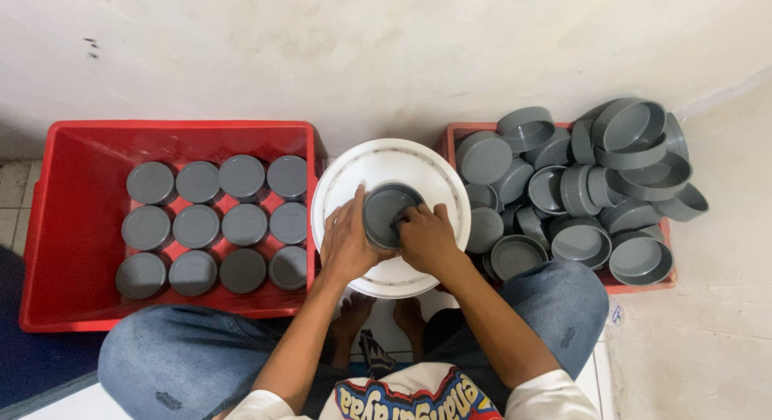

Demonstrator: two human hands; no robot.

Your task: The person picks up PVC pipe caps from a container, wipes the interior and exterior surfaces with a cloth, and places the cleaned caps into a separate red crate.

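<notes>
The grey cap (388, 214) sat open side up at the centre of the white bucket lid (391, 158), left hand (347, 241) gripping its left rim, right hand (428, 238) closed on its right rim, both equally near.

twelve grey caps (197, 226) in one red crate (72, 146), two hands (346, 241).

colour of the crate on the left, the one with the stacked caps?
Red; the left crate shows plainly in the head view, holding rows of grey caps.
</notes>
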